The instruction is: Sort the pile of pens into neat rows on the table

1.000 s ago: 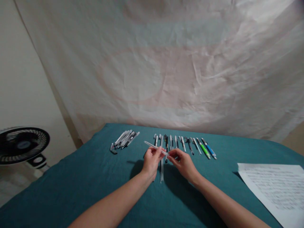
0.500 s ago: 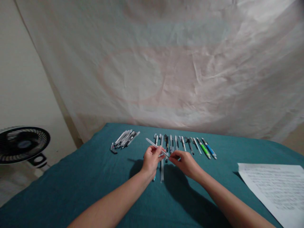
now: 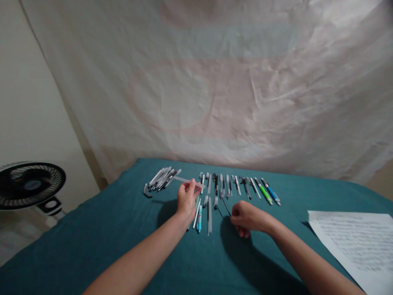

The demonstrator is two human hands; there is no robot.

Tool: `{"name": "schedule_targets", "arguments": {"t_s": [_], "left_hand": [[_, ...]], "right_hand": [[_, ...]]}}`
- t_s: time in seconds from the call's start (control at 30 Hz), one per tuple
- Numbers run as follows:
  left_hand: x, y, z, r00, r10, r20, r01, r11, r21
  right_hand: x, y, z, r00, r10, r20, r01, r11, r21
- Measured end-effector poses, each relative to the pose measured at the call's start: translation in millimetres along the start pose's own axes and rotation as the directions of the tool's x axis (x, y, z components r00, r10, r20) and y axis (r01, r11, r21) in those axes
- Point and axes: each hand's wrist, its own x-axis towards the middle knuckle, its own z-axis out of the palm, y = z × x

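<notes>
My left hand pinches a clear pen barrel that points up and left, above the table. My right hand is closed on a thin dark pen refill, which sticks out toward the pens at the upper left. Beneath and between my hands lie a turquoise pen, a white stick-like piece, a clear pen tube and two pen caps, one being a clear-and-black cap. Part of the nearest pieces is hidden behind my left hand.
A row of pens with caps runs along the back, ending in a green pen and a blue pen. At the back left lies a pile of pens. A printed sheet rests at right; a fan stands left.
The pen refill has come out of the barrel in my right hand, which has moved right and toward me. My left hand has shifted left with the barrel.
</notes>
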Motion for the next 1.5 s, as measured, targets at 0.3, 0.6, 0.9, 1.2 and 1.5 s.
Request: {"name": "schedule_targets", "arguments": {"t_s": [0.3,0.6,0.9,1.2,1.5], "left_hand": [[-5,-3,1.3,0.998,-0.05,0.03,0.05,0.999,0.022],[-11,-4,4.2,0.996,-0.067,0.063,0.065,0.997,0.036],[-15,-4,5.3,0.988,-0.116,0.097,0.112,0.992,0.053],[-29,-2,11.2,0.878,-0.304,0.369,0.129,0.894,0.43],[-50,-5,11.8,0.744,-0.414,0.524,-0.069,0.733,0.677]], "right_hand": [[11,6,15,0.999,0.018,0.027,-0.02,0.998,0.063],[15,-1,24,1.0,0.022,0.006,-0.022,0.997,0.069],[14,-10,28,0.999,-0.036,0.027,0.032,0.99,0.14],[14,-15,-7,0.905,-0.216,-0.366,0.286,0.947,0.148],[12,-21,-3,0.879,-0.265,-0.396,0.399,0.864,0.307]]}}
